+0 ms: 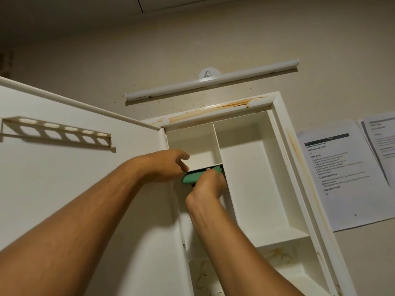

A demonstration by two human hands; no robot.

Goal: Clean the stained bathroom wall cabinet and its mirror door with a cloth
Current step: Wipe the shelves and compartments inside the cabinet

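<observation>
The white wall cabinet (280, 133) hangs open above me, with brown stains along its top frame, right frame and lower compartment. Its door (74, 189) is swung out to the left, showing the white inner face with a slotted rack. A green cloth (190, 177) lies under the small upper-left shelf inside the cabinet. My right hand (208, 185) grips the cloth there from below. My left hand (168, 165) reaches past the door's hinge edge to the same shelf, its fingers loosely curled just left of the cloth; whether it touches the cloth is unclear.
A white tube light (211, 81) is fixed to the wall above the cabinet, with a round hook behind it. Printed paper sheets (346, 174) hang on the wall to the right. A tall empty compartment (258, 178) fills the cabinet's right side.
</observation>
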